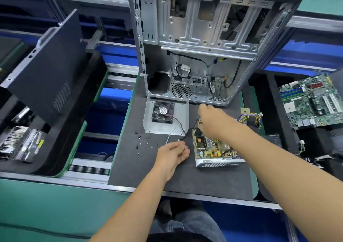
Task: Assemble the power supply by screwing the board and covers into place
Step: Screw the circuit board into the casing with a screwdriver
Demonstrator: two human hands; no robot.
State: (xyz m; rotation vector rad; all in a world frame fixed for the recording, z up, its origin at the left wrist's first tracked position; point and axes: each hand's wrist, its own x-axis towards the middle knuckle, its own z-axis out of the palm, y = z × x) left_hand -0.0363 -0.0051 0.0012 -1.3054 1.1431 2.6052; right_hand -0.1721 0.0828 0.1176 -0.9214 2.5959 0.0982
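Note:
The open power supply (219, 163) lies on the black mat, its board (213, 150) showing inside the metal tray. A coloured wire bundle (250, 116) trails from its far side. The grey cover with the black fan (163, 112) lies just to the left. Several small black screws (142, 142) are scattered left of the cover. My left hand (172, 153) rests on the mat beside the supply and grips a thin screwdriver (168, 139), whose shaft points up and away. My right hand (211, 124) reaches over the board's far left corner, fingertips bunched there; what they hold is hidden.
An empty computer case (204, 37) stands open right behind the mat (185, 178). A motherboard (311, 100) sits in a tray at the right. A black side panel (46, 65) leans at the left, above a tray with bagged parts (20, 143).

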